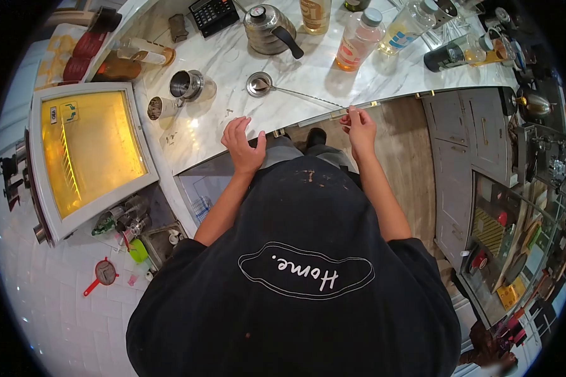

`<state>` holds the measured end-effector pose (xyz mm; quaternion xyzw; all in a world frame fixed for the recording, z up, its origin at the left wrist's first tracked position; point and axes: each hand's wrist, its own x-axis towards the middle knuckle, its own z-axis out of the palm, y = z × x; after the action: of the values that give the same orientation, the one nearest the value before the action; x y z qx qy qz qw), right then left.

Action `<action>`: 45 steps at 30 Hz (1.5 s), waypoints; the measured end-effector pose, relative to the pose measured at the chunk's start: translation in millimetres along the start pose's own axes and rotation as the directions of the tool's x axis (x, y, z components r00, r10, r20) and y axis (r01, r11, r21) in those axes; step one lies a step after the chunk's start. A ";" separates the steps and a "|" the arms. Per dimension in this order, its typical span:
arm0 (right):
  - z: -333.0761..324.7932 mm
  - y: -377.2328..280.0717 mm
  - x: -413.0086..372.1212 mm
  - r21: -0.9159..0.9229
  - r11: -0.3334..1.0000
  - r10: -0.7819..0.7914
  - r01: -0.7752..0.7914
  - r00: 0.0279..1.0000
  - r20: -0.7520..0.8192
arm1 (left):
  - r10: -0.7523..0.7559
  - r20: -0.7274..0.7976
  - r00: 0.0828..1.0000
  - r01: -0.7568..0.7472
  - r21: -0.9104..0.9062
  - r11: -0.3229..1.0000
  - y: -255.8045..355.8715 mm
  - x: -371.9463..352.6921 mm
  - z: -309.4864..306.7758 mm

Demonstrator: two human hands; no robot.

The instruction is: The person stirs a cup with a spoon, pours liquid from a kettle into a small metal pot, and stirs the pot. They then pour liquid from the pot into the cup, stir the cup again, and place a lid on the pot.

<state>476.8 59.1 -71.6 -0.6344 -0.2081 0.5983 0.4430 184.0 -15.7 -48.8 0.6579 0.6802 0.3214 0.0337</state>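
Note:
My right hand (361, 131) pinches the end of a long, twisted-handled bar spoon (305, 96) at the counter's front edge. The spoon reaches left across the marble, its bowl lying in a small round metal dish (253, 86). At the counter edge, below that dish, my left hand (241, 143) holds nothing, with its fingers apart. To the left of it stand a metal jigger-like cup (187, 84) and a pale cup (160, 108) with dark contents.
A gooseneck kettle (265, 34) and a calculator (212, 15) stand at the back of the counter (233, 69). Toward the right are several bottles, including a pink-orange one (358, 41) and a yellowish one (409, 28). A yellow-lit glass-front cabinet (94, 144) is at left.

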 end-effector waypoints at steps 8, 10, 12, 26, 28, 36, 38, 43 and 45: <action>27.3 -58.7 -43.9 -0.164 0.869 -0.463 0.466 0.884 0.060 | -0.058 -0.050 0.997 0.057 -0.015 0.998 -15.0 -3.4 -8.3; 40.9 -78.5 -58.7 -0.252 0.821 -0.516 0.512 0.855 0.058 | -0.068 -0.058 0.996 0.067 -0.025 0.997 -18.9 -3.9 -11.2; 47.0 -83.0 -59.6 -0.309 0.723 -0.622 0.618 0.777 0.096 | -0.080 -0.069 0.994 0.078 -0.028 0.997 -22.9 -3.2 -15.1; 108.9 -141.2 -111.4 -0.242 0.508 -0.829 0.827 0.546 0.126 | -0.171 -0.196 0.965 0.168 -0.032 0.985 -74.6 12.3 -63.3; 121.0 -149.6 -118.4 -0.147 0.472 -0.866 0.869 0.488 0.105 | -0.188 -0.224 0.956 0.185 -0.037 0.982 -82.8 16.8 -71.1; 181.3 -166.8 -139.1 0.044 0.450 -0.891 0.892 0.444 0.097 | -0.335 -0.259 0.906 0.288 -0.203 0.936 -124.4 32.4 -90.2; 197.2 -164.8 -137.4 0.097 0.494 -0.869 0.864 0.486 0.095 | -0.392 -0.264 0.881 0.336 -0.233 0.912 -140.5 34.0 -93.3; 235.7 -157.0 -134.8 0.108 0.557 -0.828 0.824 0.539 0.156 | -0.554 -0.284 0.783 0.486 -0.276 0.829 -189.9 41.1 -97.3; 248.0 -150.4 -128.4 0.118 0.571 -0.815 0.812 0.545 0.198 | -0.606 -0.256 0.753 0.574 -0.192 0.796 -203.8 49.5 -98.3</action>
<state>257.4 113.0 151.1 -0.3891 -0.5242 0.3955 0.6461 -46.6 5.8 -50.4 0.3492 0.8324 0.4258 0.0616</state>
